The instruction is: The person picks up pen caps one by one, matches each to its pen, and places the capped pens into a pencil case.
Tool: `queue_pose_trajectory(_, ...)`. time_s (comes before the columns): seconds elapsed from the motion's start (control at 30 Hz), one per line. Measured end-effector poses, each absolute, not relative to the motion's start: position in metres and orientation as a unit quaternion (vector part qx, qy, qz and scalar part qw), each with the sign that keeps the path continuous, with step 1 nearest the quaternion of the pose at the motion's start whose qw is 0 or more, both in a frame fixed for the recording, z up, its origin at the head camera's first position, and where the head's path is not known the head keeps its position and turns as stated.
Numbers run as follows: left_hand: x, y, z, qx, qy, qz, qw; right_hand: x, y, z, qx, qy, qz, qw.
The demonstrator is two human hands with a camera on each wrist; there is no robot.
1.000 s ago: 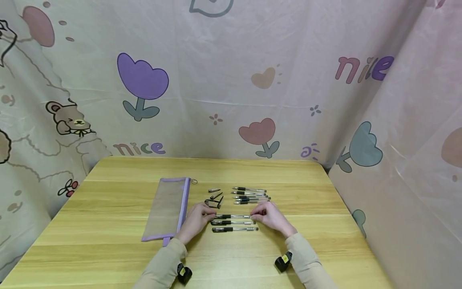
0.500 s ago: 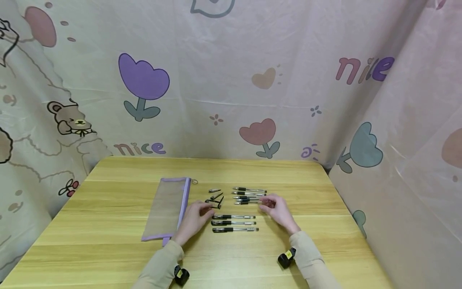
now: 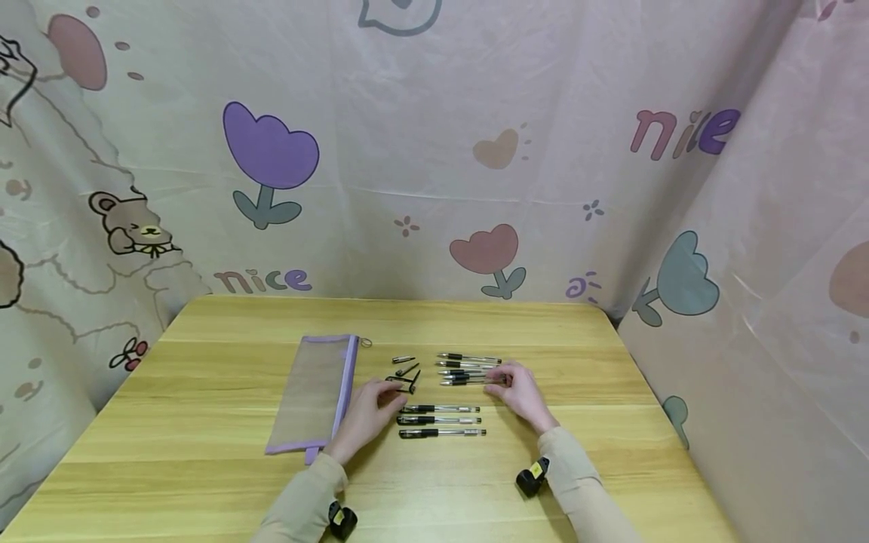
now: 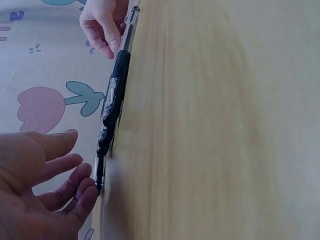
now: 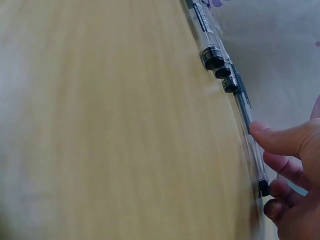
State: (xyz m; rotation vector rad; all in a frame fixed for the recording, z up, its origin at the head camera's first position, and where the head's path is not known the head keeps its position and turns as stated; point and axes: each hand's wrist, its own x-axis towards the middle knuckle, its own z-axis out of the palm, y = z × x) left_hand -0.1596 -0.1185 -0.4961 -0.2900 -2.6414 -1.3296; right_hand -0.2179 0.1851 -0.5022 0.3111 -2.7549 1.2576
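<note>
Left hand [image 3: 369, 413] loosely spread; right hand [image 3: 518, 394] at the rear ends of five uncapped clear-plastic pens with black grips [image 3: 459, 373], whether pinching I cannot tell.
By the left fingertips, small black caps [image 3: 407, 369], too overlapped to count, and three capped black-and-clear pens [image 3: 428, 420]; leftward, one flat purple-edged mesh pouch [image 3: 312, 392].

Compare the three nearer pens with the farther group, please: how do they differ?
The near pens wear caps, while the far pens show bare tips. The near pens lie clearly apart; some far pens lie bunched together. In the head view, the right hand hides some far pens' right ends; the near pens' right ends show. Both have clear barrels and black grips.
</note>
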Motion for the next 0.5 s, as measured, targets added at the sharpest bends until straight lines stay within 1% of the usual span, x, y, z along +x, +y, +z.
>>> queue_pose_trajectory(0.27, -0.1597, -0.1183, -0.4963, -0.098, -0.883, -0.453, 0.078, -0.2186, 0.1836, -0.5027, 0.099, -0.903, 0.414, 0.061)
queue_pose_trajectory(0.5, -0.1596, -0.1186, -0.4976, -0.096, -0.879, -0.461, 0.074, -0.2198, 0.1830, -0.5041, 0.093, -0.902, 0.418, 0.060)
